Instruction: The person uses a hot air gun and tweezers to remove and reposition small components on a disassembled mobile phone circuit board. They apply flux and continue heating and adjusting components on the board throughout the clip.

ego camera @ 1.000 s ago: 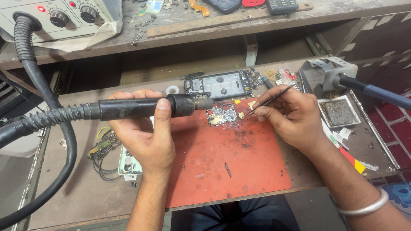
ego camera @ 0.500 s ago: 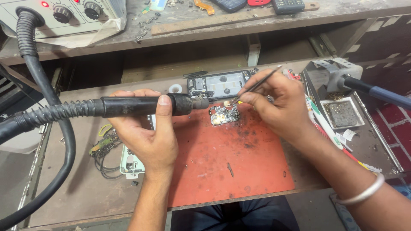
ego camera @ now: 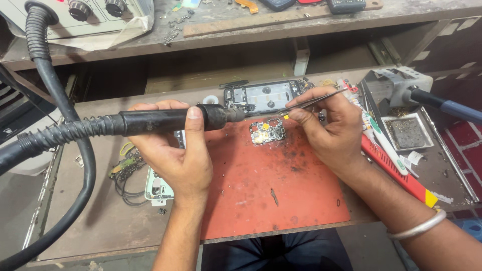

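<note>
Red silicone mat [ego camera: 271,200] is covering the middle of the workbench [ego camera: 100,226], and a small phone circuit board [ego camera: 267,132] is lying on its upper edge, just above the centre of the frame. The left hand [ego camera: 173,150] is wrapping its fingers tight around the black hot-air handpiece [ego camera: 165,120], held level, with the nozzle [ego camera: 235,115] pointing right and stopping just left of the board, not touching it. The right hand [ego camera: 326,128] is pinching fine tweezers [ego camera: 311,102] between thumb and forefinger; their tips are reaching down to the board's upper right corner, beside a small yellow patch. Whether the tips are gripping a part is too small to tell.

Doing this well probably means keeping the nozzle close above the board without contact, keeping the air trained on one spot, and resting the right wrist on the mat so the tweezers are not shaking. The board is sitting between the two hands, nearer the tweezers. A phone frame [ego camera: 263,95] is lying just behind it, a soldering iron stand [ego camera: 396,88] at the upper right, and the thick hose [ego camera: 65,135] is looping off to the left
</note>
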